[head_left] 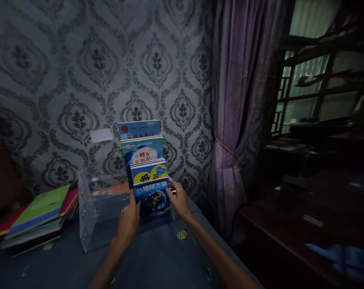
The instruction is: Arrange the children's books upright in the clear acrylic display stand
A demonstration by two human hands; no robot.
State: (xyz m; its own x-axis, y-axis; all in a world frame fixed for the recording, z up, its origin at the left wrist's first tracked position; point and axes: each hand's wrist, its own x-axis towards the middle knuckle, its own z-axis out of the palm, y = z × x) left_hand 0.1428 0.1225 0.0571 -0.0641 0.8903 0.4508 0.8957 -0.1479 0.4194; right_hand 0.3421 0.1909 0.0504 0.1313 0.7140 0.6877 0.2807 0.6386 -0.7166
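Note:
A clear acrylic book rack (86, 212) stands on the dark surface against the wall. Upright books fill its right side in rising steps. At the front is a blue book with an Earth picture (153, 200), held at its left edge by my left hand (130, 214) and at its right edge by my right hand (178, 198). Behind it stand a blue-and-yellow book (148, 170), a teal book with a white oval (144, 152) and a taller blue book (140, 128). My fingertips are partly hidden at the book's edges.
To the left lies a stack of colourful books and folders (40, 208). Small yellow dotted pieces, one of them (182, 234) near my right arm, lie on the dark surface (158, 261). A tied purple curtain (230, 160) hangs at right, beside a dark reddish table (269, 224).

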